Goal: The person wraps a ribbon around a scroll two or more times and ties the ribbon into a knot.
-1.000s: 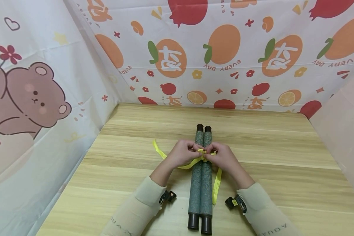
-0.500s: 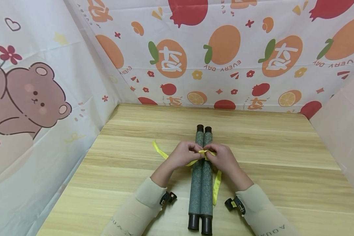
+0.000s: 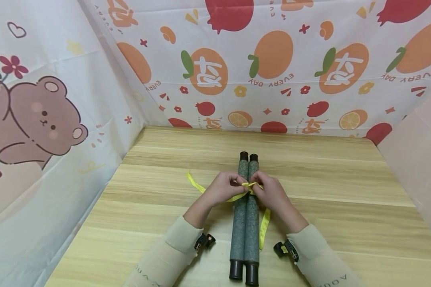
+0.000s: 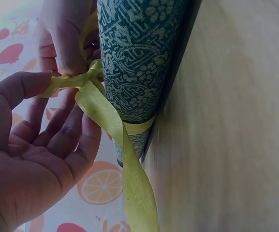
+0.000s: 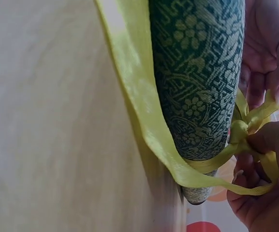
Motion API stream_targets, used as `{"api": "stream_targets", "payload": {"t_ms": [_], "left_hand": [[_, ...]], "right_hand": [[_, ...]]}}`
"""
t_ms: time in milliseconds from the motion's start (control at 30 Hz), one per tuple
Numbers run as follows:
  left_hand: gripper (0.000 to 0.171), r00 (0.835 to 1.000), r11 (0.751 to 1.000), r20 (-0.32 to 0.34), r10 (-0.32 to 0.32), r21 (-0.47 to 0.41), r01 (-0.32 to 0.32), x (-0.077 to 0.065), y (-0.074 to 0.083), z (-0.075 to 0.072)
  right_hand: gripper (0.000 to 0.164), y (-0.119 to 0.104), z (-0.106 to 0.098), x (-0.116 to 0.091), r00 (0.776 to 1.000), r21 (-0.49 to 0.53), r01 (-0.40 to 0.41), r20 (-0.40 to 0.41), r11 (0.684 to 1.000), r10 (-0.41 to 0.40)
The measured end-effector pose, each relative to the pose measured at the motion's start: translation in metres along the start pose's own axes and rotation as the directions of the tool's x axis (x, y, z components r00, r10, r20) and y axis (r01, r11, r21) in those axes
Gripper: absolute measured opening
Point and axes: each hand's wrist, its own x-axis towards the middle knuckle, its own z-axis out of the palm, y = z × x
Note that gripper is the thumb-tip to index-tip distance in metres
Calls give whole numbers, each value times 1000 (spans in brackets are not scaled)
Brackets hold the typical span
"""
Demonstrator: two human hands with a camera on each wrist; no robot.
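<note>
A scroll (image 3: 251, 235) in green patterned brocade, wound into two rolls side by side with dark end knobs, lies lengthwise on the table. Round its middle runs a yellow ribbon (image 5: 139, 101), knotted on top. My left hand (image 3: 222, 187) pinches a short piece of ribbon between thumb and forefinger, just left of the knot (image 4: 93, 72); its other fingers are loosely bent. From the right, my right hand (image 3: 271, 193) pinches the ribbon at the knot, and a ribbon loop (image 5: 270, 166) passes by its fingers. Loose ribbon tails trail to both sides.
The wood-grain table (image 3: 344, 191) extends around the scroll. Behind it hangs a fruit-print cloth (image 3: 258, 99), and a bear-print cloth (image 3: 104, 91) covers the left side. Small black cameras (image 3: 205, 240) sit on both wrists.
The right thumb has moved in at the knot. The ribbon under my left hand sags less than a second ago. The scroll has stayed in place.
</note>
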Motion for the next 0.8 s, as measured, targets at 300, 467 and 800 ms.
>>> {"api": "stream_targets", "payload": {"t_ms": [300,467,800], "left_hand": [[3,999,999,35,30,13,-30,0,-1,1],[4,999,999,33,41,7,-41,0,-2,2],[10,1000,999,2,-7,-48,7,1,-4,3]], "right_hand": [[13,-1,1,0,1000,-83,-10,12,996,11],[18,0,2,-1,1000,-73,-8,14,997,9],[12,1,5,0,999,14,-35,-25,999,35]]}}
